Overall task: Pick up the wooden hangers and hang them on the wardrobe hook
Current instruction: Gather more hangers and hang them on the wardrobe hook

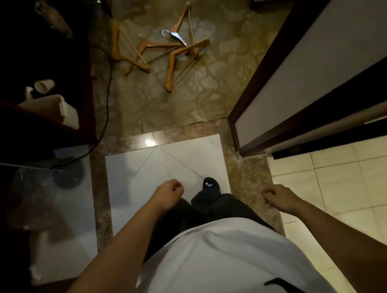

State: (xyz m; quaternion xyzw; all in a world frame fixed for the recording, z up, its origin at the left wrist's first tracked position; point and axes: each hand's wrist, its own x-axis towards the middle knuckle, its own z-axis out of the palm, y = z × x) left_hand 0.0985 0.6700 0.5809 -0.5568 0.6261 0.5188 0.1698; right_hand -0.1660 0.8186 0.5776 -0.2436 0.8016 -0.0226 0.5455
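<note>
The wooden hangers [164, 50] lay in a loose heap on the patterned carpet [206, 96]. This was beyond the far edge of the white floor panel [165, 159] and well apart from it. I counted about four. They overlapped and crossed one another, so the exact number could not be confirmed. One metal hook [165, 32] showed bright towards the far side of the heap.

My left hand [170, 193] hung over the near part of the panel, fingers loosely curled, holding nothing. My right hand [279, 196] hung past the panel's right edge, where the brown marble border [249, 176] met the cream tiles [337, 190]. Its fingers were likewise loosely curled and empty. Both hands were well apart from the hangers.

My black shoe [210, 184] stood on the panel near its right edge, between the two hands. My white shirt [213, 264] filled the view on the panel's near side.

Left of the panel and beyond it stood a dark shelf unit [41, 130]. It carried a white cup [44, 86] on its side and other pale items I could not identify. A black cable [105, 84] ran along the carpet's left margin towards the panel's far-left corner. Right of the panel and beyond it stood a pale door [322, 59] in a dark frame.
</note>
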